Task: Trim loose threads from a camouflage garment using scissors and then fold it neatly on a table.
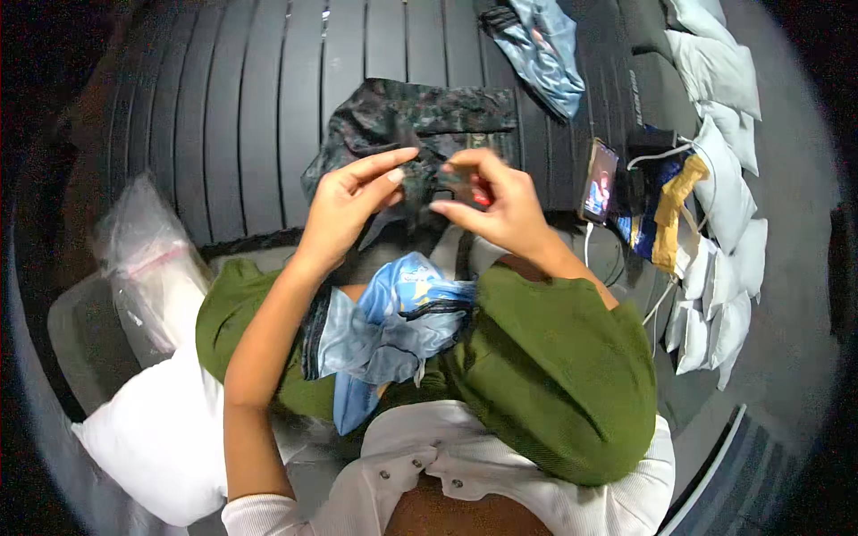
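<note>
- Dark camouflage cloth makes up the garment (384, 112) at the centre, which lies on the slatted dark grey table (241, 107) at its near edge, part of it gathered between the two hands.
- Left hand (353, 196): over the garment's near left part, thumb and forefinger curved toward each other with a narrow gap; whether something thin is pinched there, I cannot tell.
- Right hand (505, 201): just across from the other, thumb and forefinger set wider apart and blurred; I cannot tell whether they grip the cloth.
- Small red item (481, 194): beside the right palm, too blurred to identify.
- Light blue shiny clothing (384, 330): bunched on the lap, dark trim along its edges, between the legs in olive green cloth (554, 375).
- Another light blue shiny piece (541, 49): on the table, well beyond the right hand.
- Phone (601, 183): right of that hand, screen lit, white cable (587, 243) running from its lower end.
- Yellow cloth (677, 210): farther right, near a row of white cushions (719, 76).
- Clear plastic bag (147, 259): at the left, above a white pillow (161, 438).
</note>
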Demonstrator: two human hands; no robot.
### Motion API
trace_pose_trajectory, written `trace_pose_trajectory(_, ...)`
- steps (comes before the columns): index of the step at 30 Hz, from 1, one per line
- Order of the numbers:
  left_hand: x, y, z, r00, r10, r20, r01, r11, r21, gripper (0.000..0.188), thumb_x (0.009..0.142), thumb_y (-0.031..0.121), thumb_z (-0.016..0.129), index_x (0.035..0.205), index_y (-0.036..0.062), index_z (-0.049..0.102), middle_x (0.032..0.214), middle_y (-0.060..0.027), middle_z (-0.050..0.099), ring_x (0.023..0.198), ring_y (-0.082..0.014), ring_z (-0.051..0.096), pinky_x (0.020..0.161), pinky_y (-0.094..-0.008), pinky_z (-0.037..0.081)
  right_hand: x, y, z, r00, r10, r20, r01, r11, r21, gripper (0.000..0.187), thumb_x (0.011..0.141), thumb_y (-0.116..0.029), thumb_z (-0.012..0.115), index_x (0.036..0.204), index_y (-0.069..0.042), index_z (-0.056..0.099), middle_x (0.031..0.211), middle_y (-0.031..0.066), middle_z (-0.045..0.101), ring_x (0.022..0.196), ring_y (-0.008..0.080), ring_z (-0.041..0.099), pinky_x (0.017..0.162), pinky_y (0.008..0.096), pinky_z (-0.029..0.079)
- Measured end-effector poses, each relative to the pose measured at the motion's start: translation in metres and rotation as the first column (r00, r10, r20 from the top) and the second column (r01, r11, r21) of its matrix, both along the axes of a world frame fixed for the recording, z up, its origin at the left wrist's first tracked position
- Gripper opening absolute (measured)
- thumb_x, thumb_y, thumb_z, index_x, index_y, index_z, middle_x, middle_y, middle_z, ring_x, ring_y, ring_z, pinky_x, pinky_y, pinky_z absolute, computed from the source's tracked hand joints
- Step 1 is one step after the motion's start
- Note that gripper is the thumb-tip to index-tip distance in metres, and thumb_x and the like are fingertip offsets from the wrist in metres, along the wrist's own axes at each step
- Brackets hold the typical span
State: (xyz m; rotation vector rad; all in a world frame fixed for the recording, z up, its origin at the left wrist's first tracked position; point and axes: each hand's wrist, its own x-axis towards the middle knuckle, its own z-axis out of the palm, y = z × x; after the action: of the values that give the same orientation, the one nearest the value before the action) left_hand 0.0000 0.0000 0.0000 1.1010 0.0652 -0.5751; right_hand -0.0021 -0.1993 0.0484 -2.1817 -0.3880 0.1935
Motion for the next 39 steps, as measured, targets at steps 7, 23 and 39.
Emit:
trace_pose_trajectory(7,0.003,0.000,0.004,0.998,-0.029,0.046,0.028,0.999,0.032,0.029,0.086,0.012,0.053,0.114,0.0025,0.055,0.106,-0.0035,0.059,0.085,-0.0057,0.054,0.076,-0.0199,0.044,0.010,0.009,-0.013,0.957,0.109,0.267,-0.058,0.980,-0.190,0.026,0.068,-0.014,0.069,0.088,-0.005,0.054,0.070,0.0064,0.058,0.059,0.0194,0.059,0.053,0.0276,0.046)
trace_pose_trajectory(23,0.000,-0.002,-0.003,0.972,-0.016,0.234,-0.039,0.973,0.228,0.032,0.076,0.002,0.062,0.108,0.0050,0.060,0.100,-0.0023,0.060,0.083,-0.0041,0.054,0.076,-0.0196,0.045,0.007,0.008,-0.029,0.968,-0.010,-0.253,0.072,0.969,0.237,0.010,0.087,-0.012,0.052,0.087,-0.002,0.050,0.070,-0.0055,0.045,0.059,0.0027,0.038,0.051,0.0189,0.032)
trace_pose_trajectory(39,0.006,0.004,0.002,0.991,-0.062,0.118,0.047,0.990,0.130,0.025,0.079,0.001,0.059,0.104,0.0001,0.058,0.103,-0.0035,0.059,0.091,-0.0075,0.054,0.082,-0.0218,0.044,0.009,0.000,-0.028,0.875,-0.106,-0.471,0.315,0.865,0.390,0.016,0.085,-0.016,0.055,0.097,-0.006,0.051,0.067,-0.0075,0.042,0.053,0.0005,0.035,0.046,0.0160,0.026)
